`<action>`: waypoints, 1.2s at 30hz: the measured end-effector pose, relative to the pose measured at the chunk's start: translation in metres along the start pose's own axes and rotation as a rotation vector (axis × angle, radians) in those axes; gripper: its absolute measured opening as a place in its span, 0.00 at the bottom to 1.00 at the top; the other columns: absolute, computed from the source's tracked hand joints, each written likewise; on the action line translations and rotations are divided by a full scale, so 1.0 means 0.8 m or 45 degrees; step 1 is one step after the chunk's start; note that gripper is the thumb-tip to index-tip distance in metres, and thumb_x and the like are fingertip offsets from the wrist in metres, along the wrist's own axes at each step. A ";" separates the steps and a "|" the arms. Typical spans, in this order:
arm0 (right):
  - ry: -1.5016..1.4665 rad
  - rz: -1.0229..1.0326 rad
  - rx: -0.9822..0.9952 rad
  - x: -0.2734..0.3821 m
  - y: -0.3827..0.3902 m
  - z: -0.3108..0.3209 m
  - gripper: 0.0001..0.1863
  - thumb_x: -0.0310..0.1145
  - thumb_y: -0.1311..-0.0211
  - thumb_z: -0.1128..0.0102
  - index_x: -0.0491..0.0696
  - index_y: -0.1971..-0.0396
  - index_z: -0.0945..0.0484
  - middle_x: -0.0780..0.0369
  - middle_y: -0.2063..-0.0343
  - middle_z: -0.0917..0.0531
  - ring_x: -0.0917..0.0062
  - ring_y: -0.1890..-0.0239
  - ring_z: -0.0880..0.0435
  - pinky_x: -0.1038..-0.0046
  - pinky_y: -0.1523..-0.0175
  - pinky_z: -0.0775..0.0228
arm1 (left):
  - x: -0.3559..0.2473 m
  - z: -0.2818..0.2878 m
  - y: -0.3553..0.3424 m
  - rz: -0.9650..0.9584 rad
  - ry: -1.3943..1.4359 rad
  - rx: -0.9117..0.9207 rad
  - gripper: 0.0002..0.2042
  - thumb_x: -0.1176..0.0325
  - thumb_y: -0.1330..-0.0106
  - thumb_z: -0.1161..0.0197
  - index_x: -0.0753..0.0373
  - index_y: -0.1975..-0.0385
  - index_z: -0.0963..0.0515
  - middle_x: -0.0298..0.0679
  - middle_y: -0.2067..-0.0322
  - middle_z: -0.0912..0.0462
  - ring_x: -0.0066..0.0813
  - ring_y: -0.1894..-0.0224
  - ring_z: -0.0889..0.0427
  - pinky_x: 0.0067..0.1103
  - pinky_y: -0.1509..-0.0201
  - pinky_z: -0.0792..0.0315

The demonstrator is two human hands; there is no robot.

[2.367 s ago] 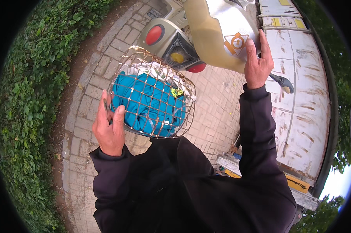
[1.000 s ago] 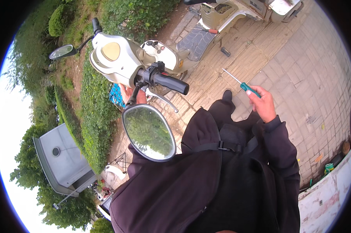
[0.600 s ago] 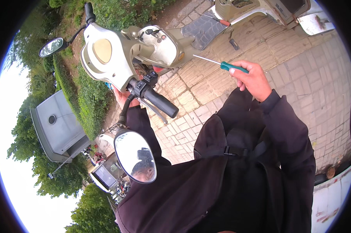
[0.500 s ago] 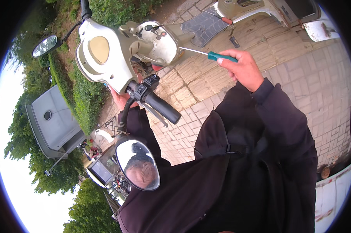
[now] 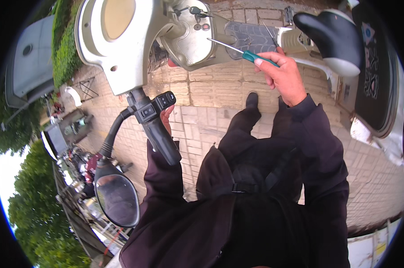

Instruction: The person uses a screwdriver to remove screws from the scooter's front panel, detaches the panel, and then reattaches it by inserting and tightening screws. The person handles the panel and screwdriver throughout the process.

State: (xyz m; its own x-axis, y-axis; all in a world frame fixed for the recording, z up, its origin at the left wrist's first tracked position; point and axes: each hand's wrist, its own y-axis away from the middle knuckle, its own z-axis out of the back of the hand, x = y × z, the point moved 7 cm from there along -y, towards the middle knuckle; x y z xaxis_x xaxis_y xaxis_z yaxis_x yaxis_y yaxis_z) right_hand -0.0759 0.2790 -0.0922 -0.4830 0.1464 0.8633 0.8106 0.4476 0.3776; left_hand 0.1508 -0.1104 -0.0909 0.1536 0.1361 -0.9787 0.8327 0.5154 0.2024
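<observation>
Right hand [image 5: 284,78], fingers pinching green-handled steel screwdriver [image 5: 250,55], tip toward cream plastic scooter [image 5: 190,51]; one-handed slip could scratch it. Left hand [image 5: 166,119] beside scooter: can't tell fingers' hold.

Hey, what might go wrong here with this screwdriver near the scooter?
The green-handled screwdriver in the right hand points toward the scooter's pale front panel; a slip might scratch it. The left hand is partly hidden behind the handlebar, so it could get bumped unseen.
</observation>
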 end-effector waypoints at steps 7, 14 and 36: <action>0.065 -0.213 -0.019 0.014 0.021 0.030 0.14 0.38 0.27 0.38 0.41 0.55 0.17 0.63 0.70 0.14 0.85 0.81 0.26 0.81 0.78 0.35 | 0.063 -0.074 0.132 0.244 0.177 -0.331 0.22 0.65 0.26 0.38 0.71 0.37 0.28 0.51 0.42 0.19 0.42 0.43 0.16 0.31 0.42 0.19; 0.152 -0.247 -0.047 0.017 0.074 -0.004 0.12 0.39 0.25 0.41 0.44 0.56 0.20 0.61 0.67 0.15 0.81 0.80 0.24 0.77 0.79 0.33 | 0.129 -0.080 0.230 0.340 0.511 -0.222 0.19 0.67 0.25 0.38 0.71 0.39 0.25 0.46 0.48 0.15 0.32 0.51 0.14 0.27 0.51 0.18; 0.573 -0.631 -0.330 -0.149 0.172 -0.027 0.15 0.41 0.26 0.41 0.43 0.54 0.20 0.62 0.69 0.16 0.79 0.79 0.24 0.74 0.75 0.33 | 0.408 0.141 0.572 0.910 0.468 -0.762 0.18 0.67 0.23 0.41 0.69 0.38 0.25 0.45 0.50 0.14 0.28 0.54 0.15 0.24 0.50 0.21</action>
State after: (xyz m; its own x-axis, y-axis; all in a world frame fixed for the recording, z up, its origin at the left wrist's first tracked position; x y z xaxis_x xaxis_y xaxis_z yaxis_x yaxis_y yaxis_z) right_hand 0.1002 0.3037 -0.1359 -0.6764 -0.4228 0.6031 0.6111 0.1351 0.7800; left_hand 0.6423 0.0743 -0.3216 0.2552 0.7813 -0.5696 0.1885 0.5376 0.8219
